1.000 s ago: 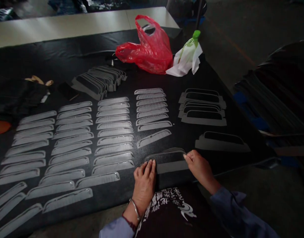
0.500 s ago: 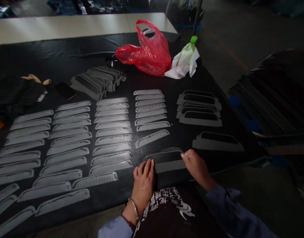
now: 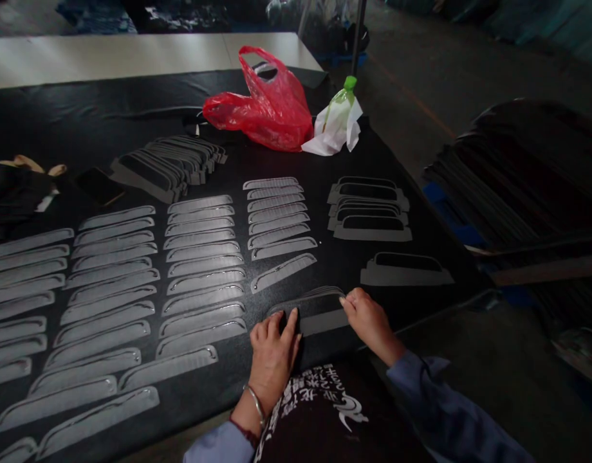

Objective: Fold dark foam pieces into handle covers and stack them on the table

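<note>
In front of me on the black-covered table lies a flat grey piece (image 3: 325, 322) with thin curved strips along its far edge. My left hand (image 3: 271, 347) rests at its left end, fingers apart and the index finger stretched over it. At the right end, my right hand (image 3: 368, 318) pinches the corner where the curved strips come together. Just right of that hand is a single grey cut-out panel (image 3: 405, 276) with a dark window, and behind it a small stack of similar panels (image 3: 372, 233). A tilted, comb-like strip (image 3: 284, 272) lies beyond my left hand.
Rows of pale, glossy-edged strips (image 3: 206, 275) cover the left of the table. Farther back are an overlapping pile of grey panels (image 3: 151, 175), a dark phone-like slab (image 3: 100, 186), a red plastic bag (image 3: 281, 116) and a white-wrapped, green-topped item (image 3: 337, 125). Dark stacked sheets (image 3: 513, 186) stand right.
The view has turned, so the table's contents sit farther left. My left index finger has spread away from the other fingers. My right hand keeps its pinch at the same end.
</note>
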`<state>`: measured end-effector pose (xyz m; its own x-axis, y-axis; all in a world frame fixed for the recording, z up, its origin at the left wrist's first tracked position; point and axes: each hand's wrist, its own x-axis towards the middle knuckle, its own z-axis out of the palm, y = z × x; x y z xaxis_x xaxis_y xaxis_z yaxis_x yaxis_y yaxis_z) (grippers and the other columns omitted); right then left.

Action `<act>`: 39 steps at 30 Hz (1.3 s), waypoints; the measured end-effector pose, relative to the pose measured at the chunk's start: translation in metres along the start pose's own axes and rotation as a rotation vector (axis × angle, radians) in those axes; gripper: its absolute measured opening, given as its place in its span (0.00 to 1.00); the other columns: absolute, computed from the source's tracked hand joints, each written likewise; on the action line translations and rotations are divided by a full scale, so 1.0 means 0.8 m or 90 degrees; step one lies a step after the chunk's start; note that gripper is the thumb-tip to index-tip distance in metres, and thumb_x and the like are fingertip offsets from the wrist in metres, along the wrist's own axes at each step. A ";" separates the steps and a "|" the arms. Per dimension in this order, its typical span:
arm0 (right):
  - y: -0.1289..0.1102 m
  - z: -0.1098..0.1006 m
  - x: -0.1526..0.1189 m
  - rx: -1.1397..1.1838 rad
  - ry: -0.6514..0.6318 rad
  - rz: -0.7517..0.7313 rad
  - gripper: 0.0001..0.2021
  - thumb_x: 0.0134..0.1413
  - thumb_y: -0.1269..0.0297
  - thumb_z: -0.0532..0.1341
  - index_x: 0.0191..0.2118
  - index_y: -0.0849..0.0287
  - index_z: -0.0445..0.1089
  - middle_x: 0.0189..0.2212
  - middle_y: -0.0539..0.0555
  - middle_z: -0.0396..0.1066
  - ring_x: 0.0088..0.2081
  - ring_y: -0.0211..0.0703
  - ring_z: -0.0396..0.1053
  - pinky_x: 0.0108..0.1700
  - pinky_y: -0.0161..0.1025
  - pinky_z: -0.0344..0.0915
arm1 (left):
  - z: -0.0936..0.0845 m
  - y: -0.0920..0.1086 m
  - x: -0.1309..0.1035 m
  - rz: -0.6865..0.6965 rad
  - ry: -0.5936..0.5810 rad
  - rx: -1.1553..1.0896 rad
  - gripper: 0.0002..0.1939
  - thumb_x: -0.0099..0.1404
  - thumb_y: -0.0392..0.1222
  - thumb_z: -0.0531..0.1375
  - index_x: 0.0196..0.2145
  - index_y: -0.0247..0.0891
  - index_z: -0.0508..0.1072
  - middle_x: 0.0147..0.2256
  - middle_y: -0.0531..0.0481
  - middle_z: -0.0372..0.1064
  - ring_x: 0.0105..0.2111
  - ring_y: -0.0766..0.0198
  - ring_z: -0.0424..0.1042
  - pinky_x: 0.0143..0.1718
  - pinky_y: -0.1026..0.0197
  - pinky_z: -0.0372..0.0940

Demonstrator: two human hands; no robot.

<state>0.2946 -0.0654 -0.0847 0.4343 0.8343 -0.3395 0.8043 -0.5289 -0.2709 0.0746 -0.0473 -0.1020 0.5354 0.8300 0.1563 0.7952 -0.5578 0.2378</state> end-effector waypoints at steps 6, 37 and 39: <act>0.001 0.004 0.000 -0.001 0.006 -0.012 0.06 0.59 0.63 0.53 0.31 0.56 0.61 0.30 0.53 0.69 0.35 0.40 0.68 0.32 0.34 0.55 | -0.002 0.001 0.000 0.013 -0.027 0.013 0.22 0.63 0.41 0.57 0.55 0.51 0.64 0.48 0.42 0.63 0.45 0.53 0.61 0.44 0.50 0.58; -0.068 0.030 0.057 -0.144 0.224 -0.493 0.22 0.58 0.63 0.56 0.57 0.59 0.58 0.54 0.64 0.60 0.57 0.55 0.52 0.56 0.55 0.49 | 0.005 0.012 -0.004 -0.045 -0.031 -0.008 0.24 0.63 0.41 0.57 0.56 0.43 0.62 0.49 0.43 0.66 0.49 0.55 0.63 0.49 0.49 0.59; -0.080 0.027 0.053 -0.138 0.241 -0.499 0.23 0.57 0.63 0.56 0.58 0.60 0.57 0.54 0.65 0.59 0.57 0.55 0.52 0.57 0.55 0.49 | 0.007 0.012 -0.006 -0.039 -0.021 -0.024 0.22 0.63 0.41 0.56 0.54 0.36 0.62 0.49 0.41 0.67 0.50 0.54 0.63 0.50 0.49 0.59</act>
<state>0.2527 0.0001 -0.1012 -0.1972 0.9594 0.2018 0.9686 0.2225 -0.1109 0.0810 -0.0566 -0.1060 0.4961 0.8613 0.1095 0.8153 -0.5055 0.2825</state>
